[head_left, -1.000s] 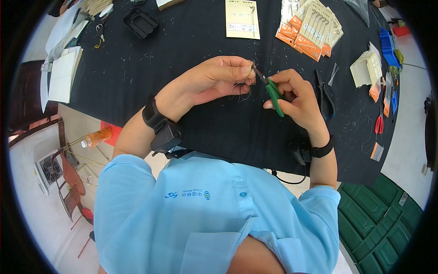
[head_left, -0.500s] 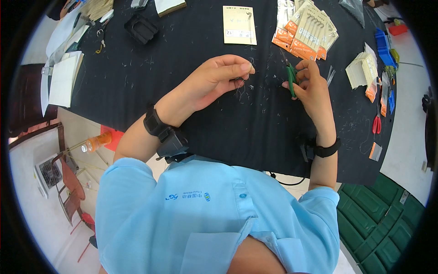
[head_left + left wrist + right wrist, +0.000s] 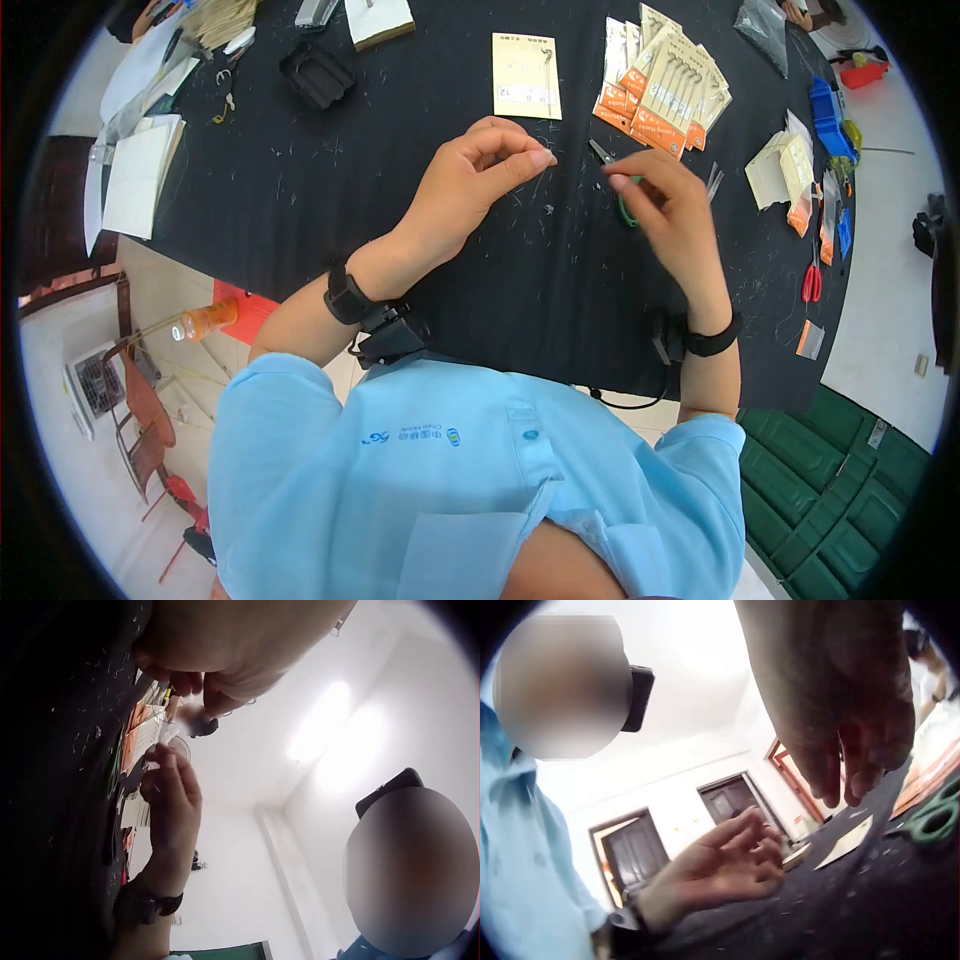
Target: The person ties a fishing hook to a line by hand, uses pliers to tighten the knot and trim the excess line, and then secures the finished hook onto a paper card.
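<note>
My left hand [image 3: 465, 180] hovers over the black tablecloth [image 3: 490, 300], its thumb and index fingertips pinching a tiny pale piece with thin line; most of it is hidden by the fingertips. The right hand [image 3: 665, 195] hangs just above green-handled scissors [image 3: 601, 151], fingers loosely bent with nothing held. In the right wrist view the scissors [image 3: 913, 829] lie on the cloth beside that hand's fingers. Beyond both hands lies a cream card [image 3: 525, 80] with a hook-shaped piece on it. A fanned pile of orange-and-cream fishing hook packets [image 3: 668, 88] lies beyond the scissors.
Short clippings [image 3: 548, 209] dot the cloth. At the left are a black plastic tray [image 3: 318, 75] and a white pad [image 3: 143, 185]. To the right sit a stack of cards [image 3: 782, 170], red-handled scissors [image 3: 811, 284] and a blue container [image 3: 830, 120].
The right hand has drawn the green scissors away from the left hand, laid them on the cloth and let go. It is now moving back leftward. The left hand keeps its pinch.
</note>
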Demonstrator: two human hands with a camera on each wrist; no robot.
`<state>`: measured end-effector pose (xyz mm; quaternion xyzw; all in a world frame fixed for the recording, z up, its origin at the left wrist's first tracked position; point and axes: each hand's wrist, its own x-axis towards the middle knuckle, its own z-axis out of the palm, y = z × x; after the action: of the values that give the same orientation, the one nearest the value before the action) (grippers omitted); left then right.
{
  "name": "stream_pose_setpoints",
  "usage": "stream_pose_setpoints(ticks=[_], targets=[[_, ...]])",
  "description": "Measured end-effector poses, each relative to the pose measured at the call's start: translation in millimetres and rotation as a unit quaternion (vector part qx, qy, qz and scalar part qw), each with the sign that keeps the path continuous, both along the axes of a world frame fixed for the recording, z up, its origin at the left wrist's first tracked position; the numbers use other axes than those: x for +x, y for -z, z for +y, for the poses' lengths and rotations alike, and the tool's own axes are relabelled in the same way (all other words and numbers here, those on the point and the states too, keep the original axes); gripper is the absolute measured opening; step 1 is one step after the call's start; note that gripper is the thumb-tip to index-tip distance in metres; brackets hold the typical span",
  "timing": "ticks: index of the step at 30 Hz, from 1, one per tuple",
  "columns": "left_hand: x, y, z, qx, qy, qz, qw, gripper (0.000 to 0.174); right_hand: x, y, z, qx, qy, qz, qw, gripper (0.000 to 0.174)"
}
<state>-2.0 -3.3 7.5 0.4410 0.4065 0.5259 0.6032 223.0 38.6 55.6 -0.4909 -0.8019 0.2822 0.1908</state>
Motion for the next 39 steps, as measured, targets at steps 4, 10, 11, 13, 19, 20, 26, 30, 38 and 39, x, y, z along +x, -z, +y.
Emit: stream_pose_setpoints(ticks=[4, 10, 11, 13, 19, 20, 26, 30, 38, 39], targets=[[3.1, -1.6, -2.7, 0.036, -0.027, 0.001, 0.999, 0.015, -35.5, 8.9, -4.8, -0.227, -0.054, 0.25, 0.94, 0.023], [-0.2, -0.1, 0.0, 0.124, -0.112, 0.087, 0.982, 0.012, -52.3, 18.2, -0.6, -0.471, -0.055, 0.453, 0.755, 0.027], [0.5, 0.3, -0.2, 0.145, -0.123, 0.11, 0.976, 0.01, -52.0, 19.0, 0.0, -0.467, -0.055, 0.455, 0.756, 0.027], [1.8, -1.8, -0.2, 0.159, -0.125, 0.121, 0.972, 0.008, -51.6, 22.6, 1.6, -0.509, -0.061, 0.494, 0.702, 0.025], [2.8, -2.2, -0.6, 0.268, -0.158, 0.27, 0.911, 0.01, -44.8, 22.0, 3.1, -0.541, -0.043, 0.491, 0.681, 0.02], [2.4, -4.0, -0.5, 0.279, -0.165, 0.3, 0.897, 0.011, -44.1, 23.5, 3.3, -0.542, -0.04, 0.494, 0.678, 0.02], [4.2, -3.8, 0.5, 0.31, -0.193, 0.386, 0.847, 0.014, -45.3, 27.4, 2.3, -0.532, -0.004, 0.504, 0.681, 0.018], [4.6, -5.1, 1.7, 0.347, -0.208, 0.43, 0.807, 0.016, -44.2, 30.6, 1.5, -0.526, 0.0, 0.517, 0.675, 0.017], [2.8, -6.1, 2.0, 0.354, -0.202, 0.469, 0.783, 0.014, -46.6, 31.0, 0.2, -0.459, 0.026, 0.492, 0.739, 0.018], [2.5, -5.8, 1.9, 0.344, -0.193, 0.469, 0.79, 0.014, -46.5, 31.2, 0.6, -0.46, 0.025, 0.491, 0.739, 0.018]])
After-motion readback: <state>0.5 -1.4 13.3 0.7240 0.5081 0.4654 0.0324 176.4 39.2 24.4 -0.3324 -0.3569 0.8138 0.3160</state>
